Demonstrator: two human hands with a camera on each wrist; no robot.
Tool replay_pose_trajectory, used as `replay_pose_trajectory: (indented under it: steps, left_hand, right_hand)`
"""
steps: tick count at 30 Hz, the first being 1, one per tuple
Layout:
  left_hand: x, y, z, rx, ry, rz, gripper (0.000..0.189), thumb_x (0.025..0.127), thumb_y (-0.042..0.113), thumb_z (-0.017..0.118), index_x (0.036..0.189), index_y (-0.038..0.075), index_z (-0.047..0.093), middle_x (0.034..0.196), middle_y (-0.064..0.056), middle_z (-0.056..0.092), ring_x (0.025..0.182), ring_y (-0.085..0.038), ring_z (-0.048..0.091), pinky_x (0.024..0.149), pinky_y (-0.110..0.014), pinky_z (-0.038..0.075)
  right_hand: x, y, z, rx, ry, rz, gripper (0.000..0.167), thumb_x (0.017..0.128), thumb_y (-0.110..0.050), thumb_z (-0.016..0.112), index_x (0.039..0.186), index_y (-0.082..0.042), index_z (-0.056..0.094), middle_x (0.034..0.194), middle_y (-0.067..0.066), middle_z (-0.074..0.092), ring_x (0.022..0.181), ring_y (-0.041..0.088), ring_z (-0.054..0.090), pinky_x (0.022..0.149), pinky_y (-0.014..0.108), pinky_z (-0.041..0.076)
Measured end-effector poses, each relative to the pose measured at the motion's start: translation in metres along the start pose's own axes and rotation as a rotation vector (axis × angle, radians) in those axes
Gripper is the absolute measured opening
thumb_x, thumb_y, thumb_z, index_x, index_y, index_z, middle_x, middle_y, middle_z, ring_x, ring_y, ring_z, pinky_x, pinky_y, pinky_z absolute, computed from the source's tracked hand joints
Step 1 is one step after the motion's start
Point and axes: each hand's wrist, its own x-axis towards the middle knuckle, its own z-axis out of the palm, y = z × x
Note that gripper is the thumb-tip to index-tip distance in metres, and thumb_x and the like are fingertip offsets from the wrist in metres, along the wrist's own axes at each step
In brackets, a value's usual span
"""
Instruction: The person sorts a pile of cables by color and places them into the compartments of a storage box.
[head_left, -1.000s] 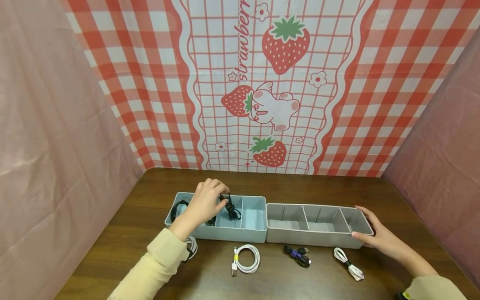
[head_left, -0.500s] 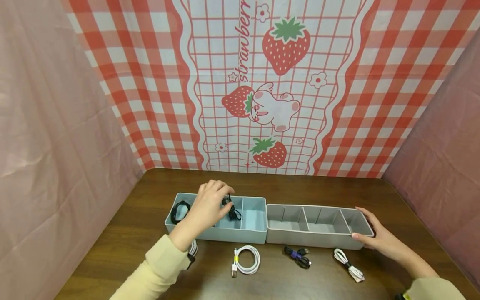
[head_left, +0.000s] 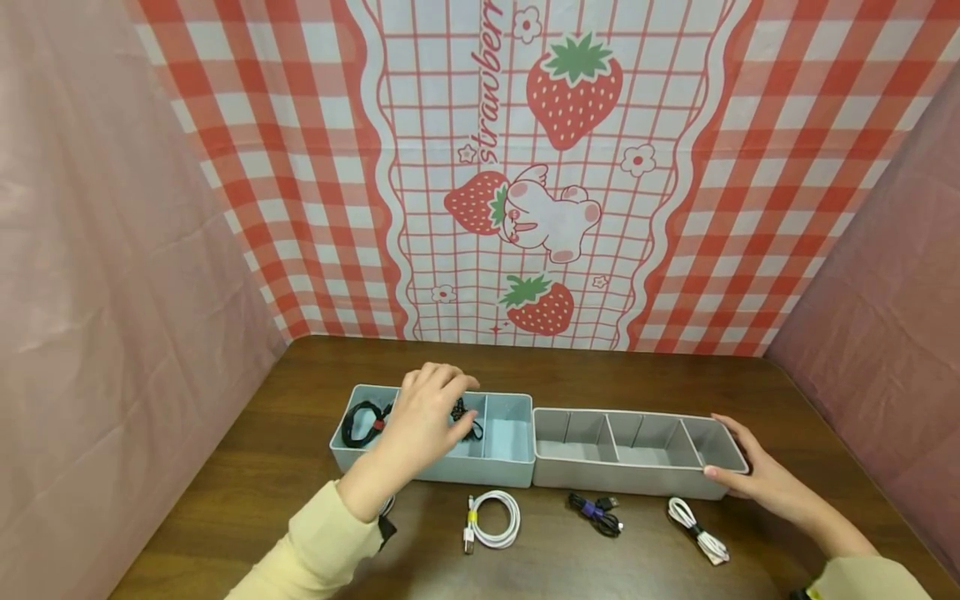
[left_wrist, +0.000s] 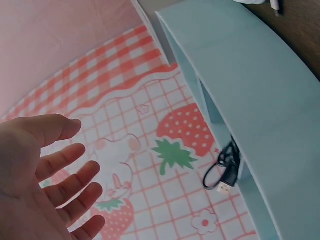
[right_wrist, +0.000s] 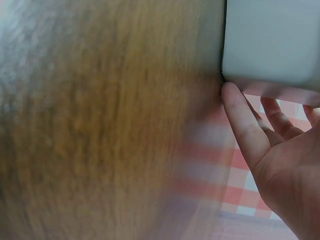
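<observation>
My left hand (head_left: 426,410) hovers over the light blue divided box (head_left: 480,472), its fingers spread and apart from anything, as the left wrist view also shows. Just past its fingertips a bundled black USB cable (left_wrist: 229,162) lies in the box's middle compartment, partly covered by the hand in the head view. A coiled black cable (head_left: 347,427) with a red tie sits in the left compartment. At the far right, my right hand (head_left: 772,483) holds the end of the grey divided box (head_left: 630,480), thumb at the front corner and fingers at the back one.
Along the front of the wooden table (head_left: 547,575) lie a white coiled cable (head_left: 515,521) with a yellow tie, a black cable (head_left: 596,510) with a purple tie and a white cable (head_left: 697,531) with a black tie. Another cable (head_left: 387,530) shows beside the left wrist.
My left hand has let go of the black USB cable, opened its fingers and shifted slightly right. More of the coiled cable with the red tie shows. The right hand has stayed put.
</observation>
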Motion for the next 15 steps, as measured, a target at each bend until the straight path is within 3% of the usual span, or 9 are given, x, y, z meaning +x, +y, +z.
replay_pose_trajectory:
  steps: [7,15]
  left_hand:
    - [-0.001,0.01,-0.003,-0.013,0.032,0.02,0.029,0.077,0.021,0.076,0.103,0.015,0.065,0.102,-0.002,0.062,0.099,-0.023,0.053,0.086,-0.046,0.041]
    - [-0.003,0.021,-0.005,-0.024,0.028,0.04,0.03,0.079,0.025,0.075,0.106,0.016,0.064,0.104,-0.001,0.06,0.1,-0.021,0.052,0.087,-0.043,0.04]
  right_hand:
    - [-0.001,0.002,0.0,0.01,-0.001,0.001,0.082,0.092,-0.012,0.059,0.15,-0.011,0.002,0.133,0.033,0.026,0.092,-0.002,0.047,0.062,0.036,0.052]
    - [0.0,0.001,0.0,0.01,-0.002,-0.011,0.082,0.092,-0.012,0.059,0.15,-0.011,0.002,0.134,0.033,0.025,0.092,-0.003,0.046,0.062,0.035,0.052]
